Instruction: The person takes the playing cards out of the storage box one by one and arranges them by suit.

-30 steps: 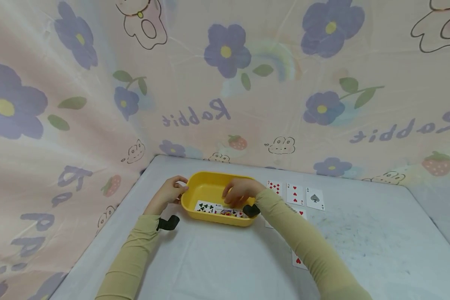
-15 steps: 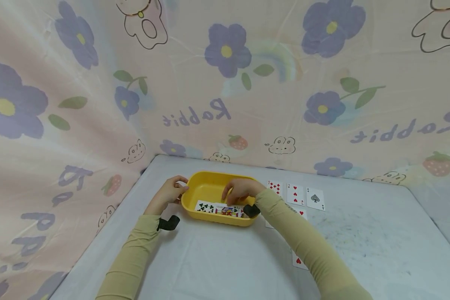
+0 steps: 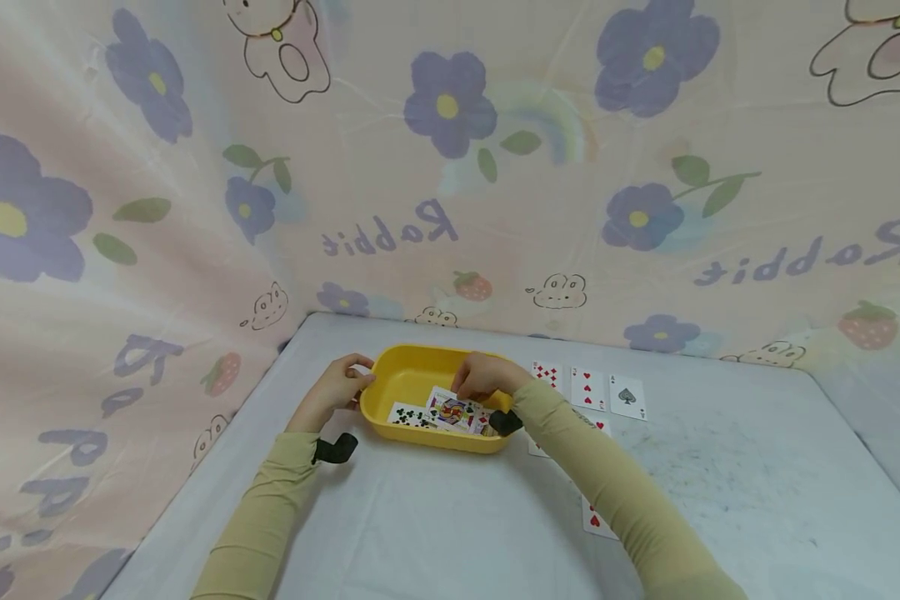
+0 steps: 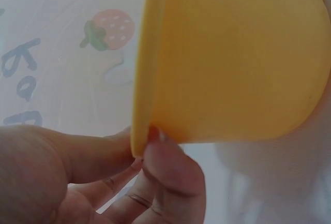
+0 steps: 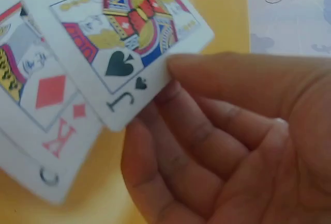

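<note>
In the head view my left hand (image 3: 336,387) is at the left end of a yellow plastic tub (image 3: 412,373). The left wrist view shows its thumb and fingers pinching the tub's rim (image 4: 147,63). My right hand (image 3: 487,375) reaches inside the tub and pinches the edge of a jack of spades (image 5: 129,32) between thumb and fingers. That card is tilted up over a king of diamonds (image 5: 59,92), with another card's corner (image 5: 49,178) showing under the king. A clubs card (image 3: 405,414) lies face up at the tub's left front.
Right of the tub, a diamonds card (image 3: 546,374), a hearts card (image 3: 587,389) and an ace of spades (image 3: 627,397) lie in a row on the white table (image 3: 435,517). More hearts cards (image 3: 594,520) are partly hidden by the right sleeve (image 3: 607,467). A printed curtain (image 3: 450,208) stands behind.
My right hand has taken hold of the jack of spades and lifted it off the other cards, drawing back slightly. The left hand stays on the tub's rim.
</note>
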{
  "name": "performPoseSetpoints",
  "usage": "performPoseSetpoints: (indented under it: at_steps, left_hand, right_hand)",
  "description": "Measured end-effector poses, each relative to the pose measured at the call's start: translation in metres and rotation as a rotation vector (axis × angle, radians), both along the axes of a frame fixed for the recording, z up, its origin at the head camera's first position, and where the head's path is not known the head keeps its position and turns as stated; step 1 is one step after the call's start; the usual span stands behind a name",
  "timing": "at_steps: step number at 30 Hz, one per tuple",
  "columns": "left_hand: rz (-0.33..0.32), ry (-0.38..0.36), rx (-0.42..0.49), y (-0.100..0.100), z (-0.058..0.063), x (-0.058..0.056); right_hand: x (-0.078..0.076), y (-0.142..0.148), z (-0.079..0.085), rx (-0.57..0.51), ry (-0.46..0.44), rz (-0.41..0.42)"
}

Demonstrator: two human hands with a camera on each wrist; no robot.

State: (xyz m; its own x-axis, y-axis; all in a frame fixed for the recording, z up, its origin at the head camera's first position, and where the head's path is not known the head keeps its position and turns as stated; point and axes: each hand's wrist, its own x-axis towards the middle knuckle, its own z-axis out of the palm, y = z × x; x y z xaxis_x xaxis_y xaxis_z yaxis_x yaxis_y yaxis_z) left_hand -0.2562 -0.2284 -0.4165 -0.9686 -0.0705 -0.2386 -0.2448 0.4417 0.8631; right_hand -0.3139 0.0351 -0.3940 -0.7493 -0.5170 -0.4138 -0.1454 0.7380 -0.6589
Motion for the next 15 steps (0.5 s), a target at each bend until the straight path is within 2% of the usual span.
performPoseSetpoints:
  at_steps: [6, 15]
  left_hand:
    - [0.006, 0.007, -0.007, 0.000, -0.001, -0.001]
    - [0.008, 0.005, -0.009, 0.001, 0.000, 0.000]
  right_hand:
    - [-0.003, 0.009, 0.005, -0.083, 0.046, -0.056]
    - [-0.001, 0.049, 0.027, -0.263, 0.027, -0.109]
